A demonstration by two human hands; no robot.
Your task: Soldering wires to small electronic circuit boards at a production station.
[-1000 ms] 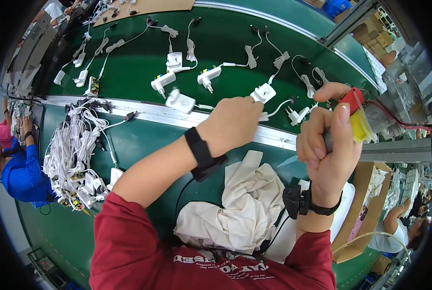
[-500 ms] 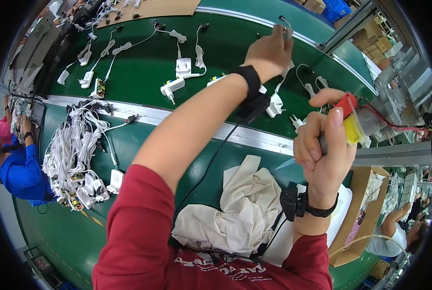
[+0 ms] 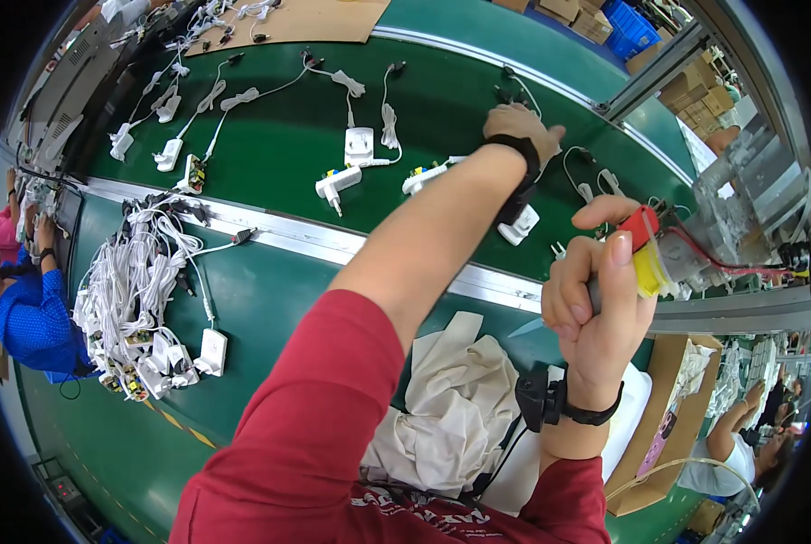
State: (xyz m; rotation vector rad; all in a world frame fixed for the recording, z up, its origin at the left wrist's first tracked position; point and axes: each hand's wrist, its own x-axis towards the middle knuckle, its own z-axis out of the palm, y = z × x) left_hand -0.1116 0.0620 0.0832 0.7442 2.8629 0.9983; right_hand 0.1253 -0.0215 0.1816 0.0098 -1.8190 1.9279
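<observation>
We find the right hand [image 3: 600,299] clenched on a blade [image 3: 526,328], best kept clear of the cord [image 3: 527,90] beside the left hand [image 3: 525,129], whose grip we cannot tell, the adapter [image 3: 519,226] lying nearer us than it.

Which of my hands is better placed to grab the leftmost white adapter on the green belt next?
Probably the left: your left hand is over the green belt, nearer the leftmost white adapter. Your right hand is farther right, fingers curled, with your left arm in between.
</observation>
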